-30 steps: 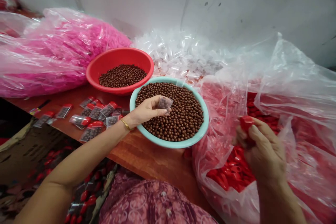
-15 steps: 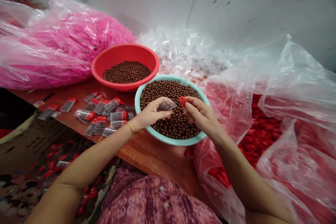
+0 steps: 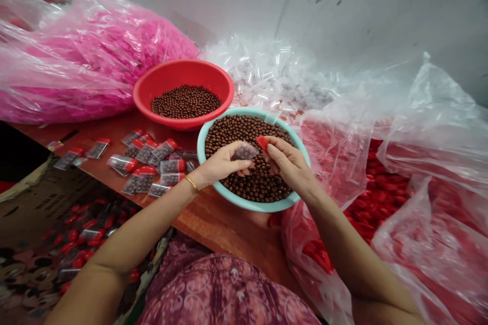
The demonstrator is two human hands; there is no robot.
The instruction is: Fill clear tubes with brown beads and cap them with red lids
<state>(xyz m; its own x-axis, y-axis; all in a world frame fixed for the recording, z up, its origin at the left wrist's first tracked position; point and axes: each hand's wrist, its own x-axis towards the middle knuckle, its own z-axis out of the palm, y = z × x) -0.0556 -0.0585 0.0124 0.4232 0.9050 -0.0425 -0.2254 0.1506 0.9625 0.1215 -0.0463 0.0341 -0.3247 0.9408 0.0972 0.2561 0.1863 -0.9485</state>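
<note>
Head view: a small clear sachet of brown beads [image 3: 244, 151] is pinched between the thumb and fingertips of the left hand [image 3: 223, 165], above a teal bowl [image 3: 251, 206] heaped with similar beads. The bowl stands toward the near edge of the tabletop [image 3: 224, 233]. A red cap [image 3: 262, 143] is held at the fingertips of the nearly closed right hand [image 3: 287, 162], just beside the sachet. The sachet is judged light and soft, with thin, possibly slippery film, and best taken by its edge. The cap is judged light and stiff. Red-capped packets [image 3: 171, 165] are laid left of the bowl.
</note>
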